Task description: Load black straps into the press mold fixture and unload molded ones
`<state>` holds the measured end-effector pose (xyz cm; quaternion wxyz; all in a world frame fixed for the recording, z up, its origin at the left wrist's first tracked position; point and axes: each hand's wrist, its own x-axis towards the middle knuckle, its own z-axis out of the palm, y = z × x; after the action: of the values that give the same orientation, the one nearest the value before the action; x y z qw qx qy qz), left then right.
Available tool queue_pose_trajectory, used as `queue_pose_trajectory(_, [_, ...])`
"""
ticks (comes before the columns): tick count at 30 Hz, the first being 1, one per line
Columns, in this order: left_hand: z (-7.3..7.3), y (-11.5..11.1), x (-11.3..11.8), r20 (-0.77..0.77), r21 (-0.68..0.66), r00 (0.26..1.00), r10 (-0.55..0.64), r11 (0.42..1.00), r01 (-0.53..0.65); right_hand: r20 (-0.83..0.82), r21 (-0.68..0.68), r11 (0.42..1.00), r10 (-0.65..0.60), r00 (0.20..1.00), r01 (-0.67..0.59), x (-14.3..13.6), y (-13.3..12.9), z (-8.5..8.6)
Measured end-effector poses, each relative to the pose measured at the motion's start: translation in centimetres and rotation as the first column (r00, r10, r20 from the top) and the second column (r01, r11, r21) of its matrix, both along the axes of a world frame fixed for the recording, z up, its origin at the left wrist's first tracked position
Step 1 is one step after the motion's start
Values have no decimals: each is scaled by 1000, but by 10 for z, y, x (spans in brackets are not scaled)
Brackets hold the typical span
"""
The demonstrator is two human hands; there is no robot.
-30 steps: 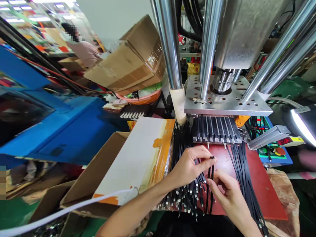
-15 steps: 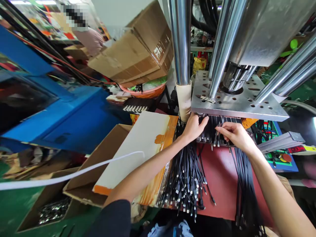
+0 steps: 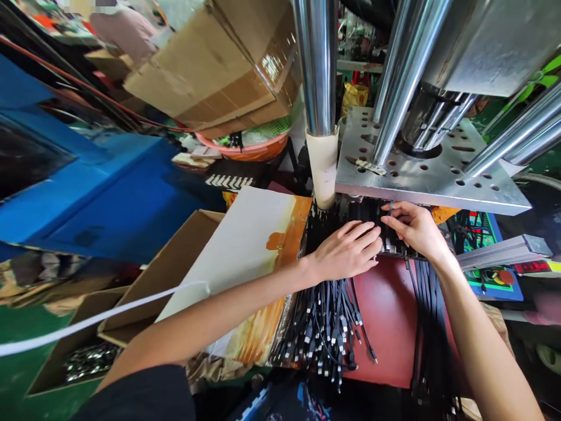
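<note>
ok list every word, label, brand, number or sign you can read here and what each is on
No word, brand or number can be read.
Small strip on the drilled metal plate: marks too small to read.
Yellow bag behind the posts: any print too blurred to read.
Green control panel: any markings too small to read.
Dark board below the orange basket: slanted white stripes, no readable lettering.

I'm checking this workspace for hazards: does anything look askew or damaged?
Two things: the large brown cardboard box sits tilted above the orange plastic basket rather than level, and the flat white board beside the slim black cables has uneven orange-brown patches along one edge. Staining or peeling, I cannot tell.
</note>
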<state>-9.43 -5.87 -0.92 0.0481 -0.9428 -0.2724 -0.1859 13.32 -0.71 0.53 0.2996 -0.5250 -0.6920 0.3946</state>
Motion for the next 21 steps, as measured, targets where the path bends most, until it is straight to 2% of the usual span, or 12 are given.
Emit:
queue_pose_trajectory(3, [0,-7,5,2,-3,1000,31,1000,-31,-7,7,1000,-10,1000,10,-1,1,-1])
queue_pose_trajectory(6, [-2,-18,10,-18,-5,992,121,993,-121,113,188,970,-178,978,155,-3,-12,2])
queue_pose_trajectory(7, [-2,-22,12,-24,-14,988,151,988,-151,169,270,949,-212,963,161,-3,-20,3])
queue_pose_trajectory(8, [-2,-25,14,-29,-30,985,171,985,-172,246,346,930,-215,945,122,-2,-30,4])
queue_pose_trajectory(10, [0,-28,17,-27,-85,982,189,978,-191,447,427,903,-167,879,-46,0,-47,6])
queue_pose_trajectory(12, [4,-22,20,-16,-156,980,199,967,-199,643,423,886,-145,752,-191,1,-56,7])
queue_pose_trajectory(14, [11,-7,24,-15,-225,973,230,948,-227,754,411,882,-187,629,-231,-2,-50,6])
queue_pose_trajectory(16, [17,11,28,-43,-284,960,277,918,-277,803,403,887,-224,552,-226,-9,-32,6])
queue_pose_trajectory(21, [23,47,36,-92,-317,933,348,878,-359,831,348,920,-213,515,-182,-23,16,4])
